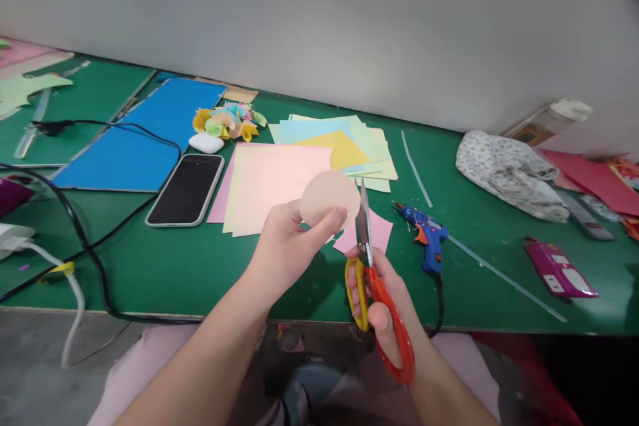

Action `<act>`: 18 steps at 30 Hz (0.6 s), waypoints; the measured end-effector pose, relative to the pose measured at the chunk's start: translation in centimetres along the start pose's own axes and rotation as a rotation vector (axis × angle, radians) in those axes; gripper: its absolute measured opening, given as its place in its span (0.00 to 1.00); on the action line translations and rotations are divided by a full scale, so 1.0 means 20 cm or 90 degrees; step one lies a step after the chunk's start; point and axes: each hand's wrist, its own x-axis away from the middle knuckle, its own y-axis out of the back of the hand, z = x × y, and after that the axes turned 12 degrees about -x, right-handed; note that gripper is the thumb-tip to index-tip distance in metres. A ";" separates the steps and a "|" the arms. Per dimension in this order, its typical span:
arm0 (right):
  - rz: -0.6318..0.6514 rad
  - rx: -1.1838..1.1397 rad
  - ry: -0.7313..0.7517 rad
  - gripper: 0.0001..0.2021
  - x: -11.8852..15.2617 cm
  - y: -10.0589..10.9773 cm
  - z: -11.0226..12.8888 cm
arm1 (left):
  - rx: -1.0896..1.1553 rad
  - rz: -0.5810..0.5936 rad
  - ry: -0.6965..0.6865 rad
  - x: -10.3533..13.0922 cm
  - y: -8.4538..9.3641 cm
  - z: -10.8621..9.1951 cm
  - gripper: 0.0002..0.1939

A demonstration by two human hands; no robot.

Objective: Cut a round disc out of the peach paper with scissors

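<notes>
My left hand [287, 243] pinches a round piece of pale peach paper [327, 196] between thumb and fingers, raised over the table. In my right hand [387, 306] are scissors [367, 239] with one red and one yellow handle. Their blades point away from me, slightly parted, close to the right edge of the paper circle. Whether the blades touch the paper I cannot tell. Behind the circle lies a stack of pink and cream paper sheets [279, 180]. A cut pink paper scrap [377, 233] lies under the scissors.
Blue, yellow and green sheets [344, 140] lie farther back. To the right are a blue glue gun [424, 233], a long glue stick [504, 276] and a purple packet [559, 269]. Leftward are a phone [187, 190], paper petals [227, 121], a blue board [144, 136] and black cables [92, 249].
</notes>
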 end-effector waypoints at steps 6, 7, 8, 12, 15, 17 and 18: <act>0.007 0.034 0.004 0.54 0.01 0.00 0.01 | -0.009 0.010 0.010 0.01 0.01 -0.01 0.11; 0.007 0.039 0.008 0.54 0.01 0.00 0.01 | -0.009 0.012 0.012 0.01 0.01 -0.01 0.12; 0.005 0.044 0.012 0.54 0.01 0.00 0.01 | -0.009 0.013 0.010 0.01 0.01 -0.01 0.12; -0.003 0.053 0.014 0.53 0.02 -0.01 0.01 | 0.000 0.010 -0.002 0.01 0.01 -0.01 0.12; -0.011 0.051 0.003 0.53 0.02 -0.02 0.03 | 0.000 -0.002 0.000 0.01 0.01 -0.01 0.13; -0.016 0.053 0.000 0.52 0.02 -0.03 0.04 | -0.006 -0.011 -0.003 0.01 0.01 -0.02 0.13; -0.016 0.052 0.000 0.52 0.02 -0.03 0.05 | -0.009 -0.013 -0.005 0.01 0.01 -0.02 0.13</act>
